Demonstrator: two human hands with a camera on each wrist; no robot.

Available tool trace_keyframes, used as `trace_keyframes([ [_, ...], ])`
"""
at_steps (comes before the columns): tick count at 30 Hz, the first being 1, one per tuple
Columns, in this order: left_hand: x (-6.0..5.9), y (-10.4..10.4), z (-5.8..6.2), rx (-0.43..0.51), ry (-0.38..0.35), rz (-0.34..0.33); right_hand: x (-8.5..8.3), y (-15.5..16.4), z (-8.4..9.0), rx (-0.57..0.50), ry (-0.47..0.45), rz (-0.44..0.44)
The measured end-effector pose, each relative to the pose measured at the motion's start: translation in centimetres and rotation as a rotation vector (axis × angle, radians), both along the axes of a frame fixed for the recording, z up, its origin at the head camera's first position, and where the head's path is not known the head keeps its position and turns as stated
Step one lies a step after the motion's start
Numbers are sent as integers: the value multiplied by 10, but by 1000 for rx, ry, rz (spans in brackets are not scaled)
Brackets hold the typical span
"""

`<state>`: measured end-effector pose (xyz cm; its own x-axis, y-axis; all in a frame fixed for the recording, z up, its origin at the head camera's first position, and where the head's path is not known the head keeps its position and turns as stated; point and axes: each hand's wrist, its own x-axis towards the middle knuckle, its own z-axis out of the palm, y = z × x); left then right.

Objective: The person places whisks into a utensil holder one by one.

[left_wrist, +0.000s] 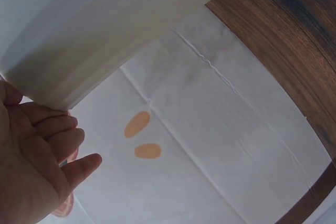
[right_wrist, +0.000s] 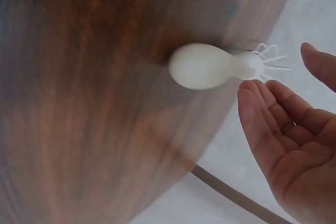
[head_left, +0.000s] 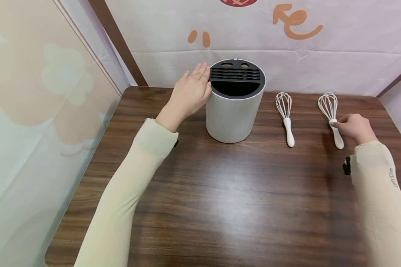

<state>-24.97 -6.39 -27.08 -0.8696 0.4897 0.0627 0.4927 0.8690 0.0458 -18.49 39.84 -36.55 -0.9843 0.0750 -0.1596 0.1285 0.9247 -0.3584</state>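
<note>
A white cylindrical utensil holder [head_left: 233, 115] with a black slotted top stands upright at the back of the table. My left hand [head_left: 192, 91] touches its left side at the upper rim, fingers extended; the left wrist view shows the hand [left_wrist: 39, 156] at the holder's edge. Far right, a whisk [head_left: 335, 133] with a white handle lies on the table, wires toward the back. My right hand [head_left: 354, 126] is beside its handle. In the right wrist view, thumb and fingers stand apart, the fingertips [right_wrist: 247, 90] close to the whisk's neck [right_wrist: 247, 65]; contact is unclear.
A second white whisk [head_left: 288, 129] lies between the holder and the right-hand whisk. Behind the wooden table [head_left: 240, 200] hangs a pale printed cloth [head_left: 254, 40]. Another patterned cloth [head_left: 36, 111] hangs along the left side.
</note>
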Motion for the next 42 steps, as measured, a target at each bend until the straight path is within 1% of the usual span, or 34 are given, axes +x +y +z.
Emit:
trace_keyframes([
  [5,1,2,1,-8,-3,5,1,2,-6,-13,-6,-36],
  [8,1,1,1,-10,-2,1,1,2,-10,-35,-17,-75],
  [10,1,1,0,-9,-2,-3,0,2,-12,-57,-24,-115],
  [16,0,-1,0,6,8,5,-6,1,-16,-200,-109,-272],
  [18,0,-1,-1,12,11,4,-6,0,-18,-202,-121,-295],
  [23,0,0,-3,14,10,-4,-3,-4,-23,-143,-104,-327],
  [29,0,1,-3,21,7,-2,1,-9,-27,-121,-95,-349],
  [35,1,1,-3,27,-3,4,-1,-7,-31,-137,-58,-357],
  [39,0,1,-4,32,9,3,-2,-4,-33,-161,-23,-359],
  [42,0,1,-3,39,17,-3,-2,-2,-32,-182,-19,-370],
])
